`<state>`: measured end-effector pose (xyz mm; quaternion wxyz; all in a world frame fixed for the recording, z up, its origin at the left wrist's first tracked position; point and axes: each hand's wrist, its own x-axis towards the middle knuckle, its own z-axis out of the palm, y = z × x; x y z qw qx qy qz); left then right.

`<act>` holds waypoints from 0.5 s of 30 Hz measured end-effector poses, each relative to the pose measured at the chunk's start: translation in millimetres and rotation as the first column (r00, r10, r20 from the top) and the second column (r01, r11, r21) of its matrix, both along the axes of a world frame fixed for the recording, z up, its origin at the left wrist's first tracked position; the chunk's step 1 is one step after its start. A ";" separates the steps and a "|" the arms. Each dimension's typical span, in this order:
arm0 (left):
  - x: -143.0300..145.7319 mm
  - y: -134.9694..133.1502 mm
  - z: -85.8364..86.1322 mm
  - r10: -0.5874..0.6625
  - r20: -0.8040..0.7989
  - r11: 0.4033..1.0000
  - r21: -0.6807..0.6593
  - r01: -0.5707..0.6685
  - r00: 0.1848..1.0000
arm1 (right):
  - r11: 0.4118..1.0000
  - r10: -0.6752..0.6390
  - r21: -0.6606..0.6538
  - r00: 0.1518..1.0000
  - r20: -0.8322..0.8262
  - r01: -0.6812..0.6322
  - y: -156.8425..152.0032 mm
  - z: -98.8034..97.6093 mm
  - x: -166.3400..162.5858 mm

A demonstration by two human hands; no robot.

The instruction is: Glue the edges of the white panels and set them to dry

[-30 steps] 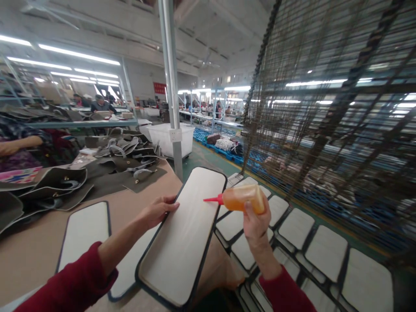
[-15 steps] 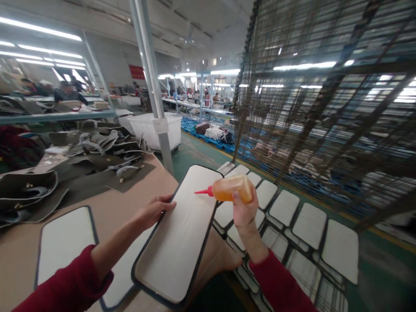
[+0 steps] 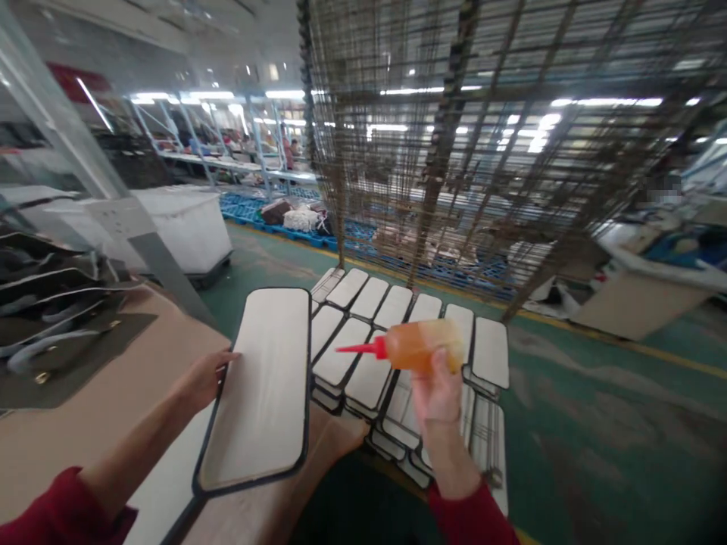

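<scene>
My left hand point(image 3: 207, 378) grips the left edge of a white rounded-corner panel point(image 3: 264, 390) with a dark border, tilted up above the table. Faint streaks show on its white face. In my right hand point(image 3: 440, 393) is a squeeze bottle point(image 3: 420, 345) of amber liquid, lying sideways in the air. Its thin red nozzle points left, toward the panel, with a gap between tip and panel edge. Partly under the held panel, another white panel point(image 3: 170, 477) lies on the brown-covered table point(image 3: 141, 371).
Several similar panels point(image 3: 491, 352) are stacked in rows on the floor ahead. Beyond them stands a tall wire mesh rack point(image 3: 432, 151). Dark cut pieces with straps point(image 3: 85, 325) lie on the table at left, near a metal post point(image 3: 113, 182) and a white bin point(image 3: 187, 227).
My view has turned to the right. The panel has swung more upright, and the bottle's nozzle, earlier over the panel, is now clear of its right edge. Both hands keep their holds.
</scene>
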<state>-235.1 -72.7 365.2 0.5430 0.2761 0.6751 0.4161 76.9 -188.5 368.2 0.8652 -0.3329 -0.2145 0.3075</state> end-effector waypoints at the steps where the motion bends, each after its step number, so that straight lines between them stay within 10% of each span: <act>1: 14.9 1.5 -0.3 -0.004 -0.006 1.000 -0.002 0.004 1.000 | 0.997 -0.075 0.010 0.996 -0.058 0.076 -2.8 0.7 30.6; 6: 109.2 6.1 -25.1 -0.124 0.011 0.992 -0.001 0.124 0.992 | 0.951 -0.304 -0.109 0.939 -0.164 0.289 -52.9 -30.9 168.7; 15: 300.2 -16.3 -161.8 -0.382 -0.015 0.924 0.009 0.382 0.924 | 0.827 -0.490 -0.421 0.845 -0.214 0.373 -136.5 -89.8 294.6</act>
